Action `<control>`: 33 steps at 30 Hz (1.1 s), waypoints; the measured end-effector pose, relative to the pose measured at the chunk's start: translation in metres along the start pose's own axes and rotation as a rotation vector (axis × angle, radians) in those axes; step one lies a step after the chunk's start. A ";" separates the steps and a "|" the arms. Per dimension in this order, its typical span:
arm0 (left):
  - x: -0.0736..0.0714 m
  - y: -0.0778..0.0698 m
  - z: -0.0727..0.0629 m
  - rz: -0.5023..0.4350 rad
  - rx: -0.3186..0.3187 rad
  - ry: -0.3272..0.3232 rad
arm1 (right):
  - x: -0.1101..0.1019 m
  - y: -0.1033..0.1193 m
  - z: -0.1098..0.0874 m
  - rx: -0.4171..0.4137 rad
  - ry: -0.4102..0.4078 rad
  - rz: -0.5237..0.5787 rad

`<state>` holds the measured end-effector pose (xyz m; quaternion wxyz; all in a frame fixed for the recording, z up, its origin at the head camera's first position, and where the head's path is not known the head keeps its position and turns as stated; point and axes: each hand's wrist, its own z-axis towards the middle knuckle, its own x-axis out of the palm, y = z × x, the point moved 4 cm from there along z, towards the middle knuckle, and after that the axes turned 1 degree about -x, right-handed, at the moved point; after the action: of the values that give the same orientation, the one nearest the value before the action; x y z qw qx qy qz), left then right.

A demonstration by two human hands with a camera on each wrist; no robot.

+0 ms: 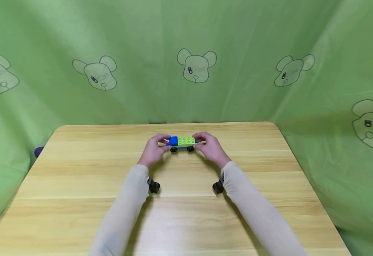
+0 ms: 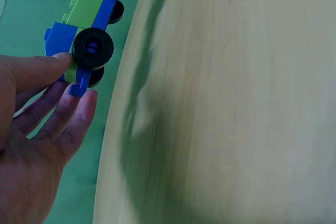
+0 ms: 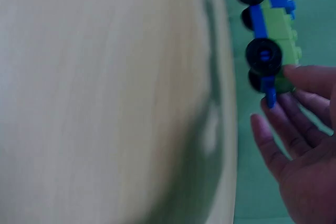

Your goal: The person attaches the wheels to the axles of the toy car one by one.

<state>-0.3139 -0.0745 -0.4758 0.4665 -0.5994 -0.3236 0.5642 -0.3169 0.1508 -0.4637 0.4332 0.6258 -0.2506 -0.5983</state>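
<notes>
A toy car built of blocks is held level between both hands near the far side of the table. It has a blue block at the left end, lime-green studded blocks along its top, a blue base and black wheels. My left hand pinches the blue end, thumb on the near side. With thumb and fingers, my right hand pinches the green end. Small blue hooks show at both ends of the base, one in the left wrist view and one in the right wrist view. Fingertips behind the car are partly hidden.
The wooden table spreads under both arms. Behind it and along its sides hangs a green curtain printed with animal heads. A dark wrist camera sits on each forearm. Something purple shows past the table's left edge.
</notes>
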 end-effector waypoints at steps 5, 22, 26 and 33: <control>0.001 0.005 0.008 0.027 -0.026 -0.012 | 0.004 -0.007 0.009 -0.016 0.021 -0.019; 0.005 0.014 0.016 0.075 -0.102 0.036 | 0.014 -0.026 0.018 -0.019 0.055 -0.106; 0.003 0.016 0.015 0.073 -0.108 0.045 | 0.013 -0.026 0.016 -0.022 0.066 -0.085; -0.015 0.013 0.001 0.112 -0.107 0.046 | -0.001 -0.023 0.008 0.011 0.077 -0.192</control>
<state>-0.3192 -0.0928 -0.4825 0.4086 -0.6535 -0.3084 0.5576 -0.3293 0.1618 -0.4819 0.3799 0.6717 -0.1759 -0.6112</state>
